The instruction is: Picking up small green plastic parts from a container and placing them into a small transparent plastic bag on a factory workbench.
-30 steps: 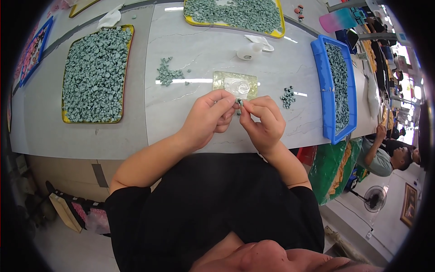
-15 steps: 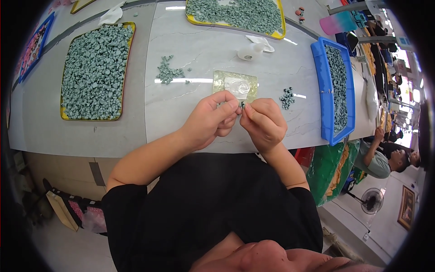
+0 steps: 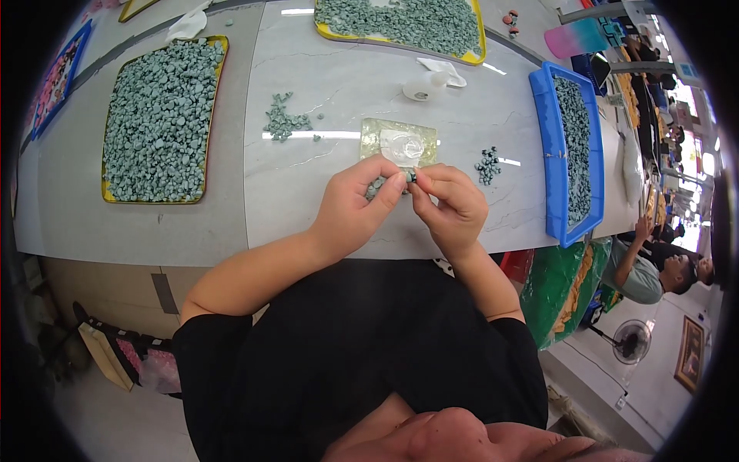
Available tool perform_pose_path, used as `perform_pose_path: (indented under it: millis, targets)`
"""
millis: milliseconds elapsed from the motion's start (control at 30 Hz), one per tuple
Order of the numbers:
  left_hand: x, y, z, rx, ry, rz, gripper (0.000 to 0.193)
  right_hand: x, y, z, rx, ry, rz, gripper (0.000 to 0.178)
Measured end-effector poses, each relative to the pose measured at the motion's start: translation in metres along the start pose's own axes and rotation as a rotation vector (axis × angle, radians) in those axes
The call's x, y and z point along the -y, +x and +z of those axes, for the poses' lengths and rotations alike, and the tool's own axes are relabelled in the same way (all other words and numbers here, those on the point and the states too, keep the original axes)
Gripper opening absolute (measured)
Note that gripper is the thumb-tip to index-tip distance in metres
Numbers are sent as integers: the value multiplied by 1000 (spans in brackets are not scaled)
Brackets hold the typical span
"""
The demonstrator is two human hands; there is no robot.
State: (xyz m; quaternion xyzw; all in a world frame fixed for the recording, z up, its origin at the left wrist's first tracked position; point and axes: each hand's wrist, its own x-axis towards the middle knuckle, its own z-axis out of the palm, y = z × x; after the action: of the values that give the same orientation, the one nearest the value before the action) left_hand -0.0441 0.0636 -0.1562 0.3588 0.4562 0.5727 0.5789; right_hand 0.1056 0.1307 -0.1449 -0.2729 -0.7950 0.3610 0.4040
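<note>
My left hand [image 3: 358, 204] and my right hand [image 3: 453, 206] meet fingertip to fingertip over the near part of the table. Pinched between their thumbs and forefingers is a small green piece [image 3: 410, 176] with a dark part; its exact kind is too small to tell. More green pieces [image 3: 375, 188] show behind my left thumb, partly hidden by the fingers. Just beyond my hands lies a yellowish translucent mat [image 3: 372, 138] bearing a white sheet and a clear round dish [image 3: 404, 146]. Left of it is a loose pile of green pieces [image 3: 285, 121]; to the right sits a smaller, darker pile [image 3: 487, 165].
Yellow-rimmed trays of green pieces stand at the left [image 3: 154, 202] and far side [image 3: 400, 50]. A blue bin [image 3: 553, 162] is at the right. A white bottle [image 3: 419, 88] and tissue [image 3: 445, 71] lie beyond the mat. Another person [image 3: 643, 277] is at far right.
My left hand has turned and its fingers have loosened, so green pieces behind the thumb now show. Both hands remain together at the same spot, with the small piece between the fingertips.
</note>
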Motion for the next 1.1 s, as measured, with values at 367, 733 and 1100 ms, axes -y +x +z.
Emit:
perform_pose_path:
  millis: [367, 733, 1100]
  targets:
    - [3, 4, -2, -17, 115, 53, 24, -4, 3, -2, 36, -98, -28, 23]
    - [4, 6, -4, 0, -5, -105, 27, -1, 2, -3, 74, -145, -44, 20]
    - [1, 12, -8, 46, -83, -409, 26, -50, 15, -83, 83, -787, 299, 18]
